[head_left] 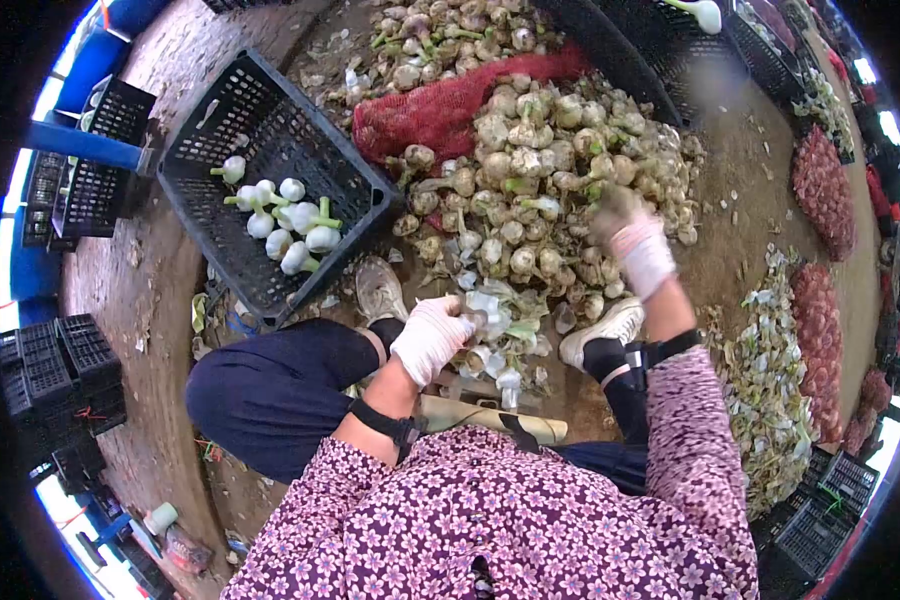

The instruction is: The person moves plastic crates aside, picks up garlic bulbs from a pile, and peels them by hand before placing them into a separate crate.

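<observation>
**Garlic in hand, heap ahead**

A garlic bulb [482, 312] sits low between the person's knees, the gloved left hand [430, 338] grasping it in a closed grip. The right hand [632, 240] reaches over the garlic pile [540, 190] on the floor; its grip is blurred and I cannot tell. Peeled bulbs [285, 225] lie in the black crate [230, 110] to the left, beside a red mesh sack [440, 110].

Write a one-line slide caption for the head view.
Gloved left hand holds a garlic bulb while right hand reaches into the garlic pile, beside a black crate.

Black plastic lattice crate [270, 110], red mesh sack [440, 108]
</observation>
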